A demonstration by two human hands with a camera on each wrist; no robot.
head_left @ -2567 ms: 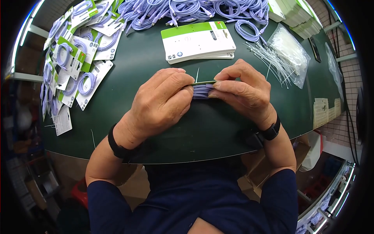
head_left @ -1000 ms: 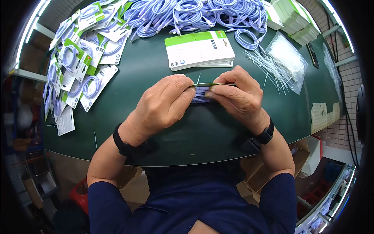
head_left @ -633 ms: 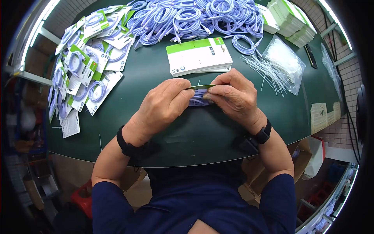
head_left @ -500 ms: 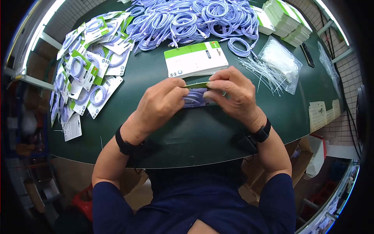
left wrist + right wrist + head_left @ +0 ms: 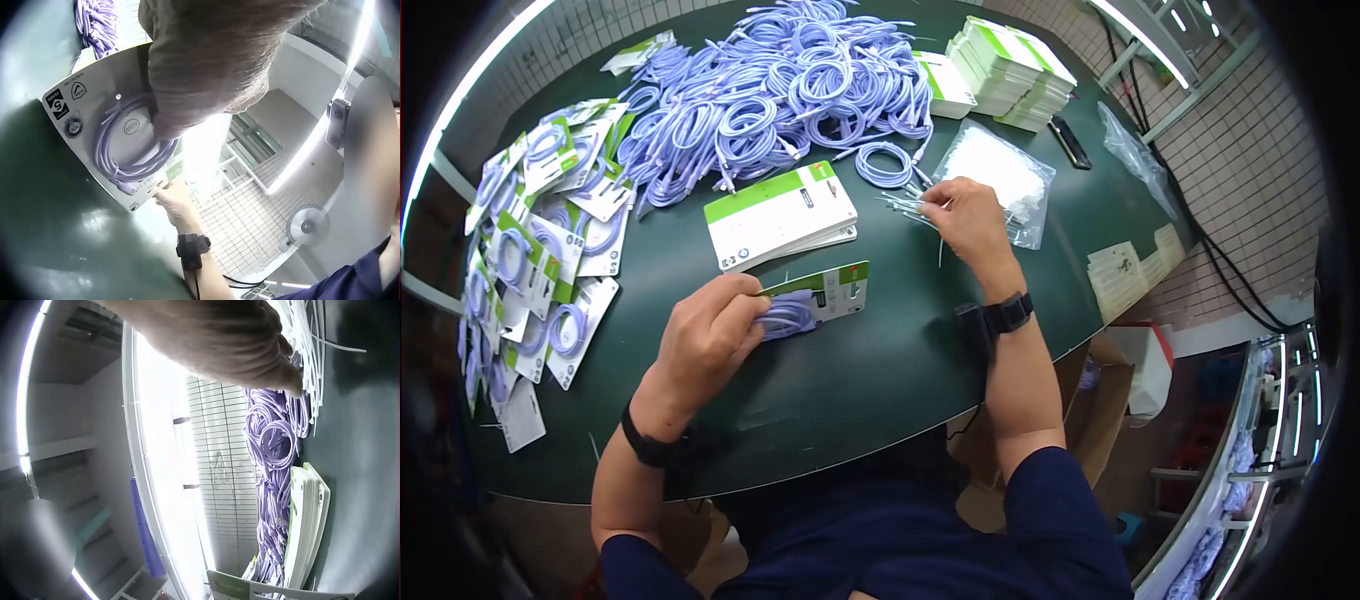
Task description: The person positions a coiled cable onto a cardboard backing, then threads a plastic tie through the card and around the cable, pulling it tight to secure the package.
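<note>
The left hand [image 5: 710, 335] pinches a green and white card [image 5: 845, 290] by its edge, with a coiled purple cable [image 5: 788, 314] lying against it. In the left wrist view the coil [image 5: 105, 147] rests on the card's printed white face [image 5: 75, 134], partly behind the hand [image 5: 212, 62]. Over loose white zip ties [image 5: 905, 203], the right hand [image 5: 972, 225] has thumb and forefinger together at their ends. The right wrist view shows the right hand [image 5: 225, 347] beside the ties [image 5: 315, 369]; whether a tie is between its fingertips I cannot tell.
Behind the hands lie a card stack [image 5: 785, 220] and a heap of purple cables [image 5: 770, 100]. Carded cables [image 5: 540, 250] cover the left side. A bag of ties [image 5: 995, 175], taller card stacks [image 5: 1010, 75] and a black object [image 5: 1070, 143] are at the right.
The right hand has let go of the card and moved right to the loose ties. The left hand still holds card and coil, now tilted with more of the card showing. The head view has turned right.
</note>
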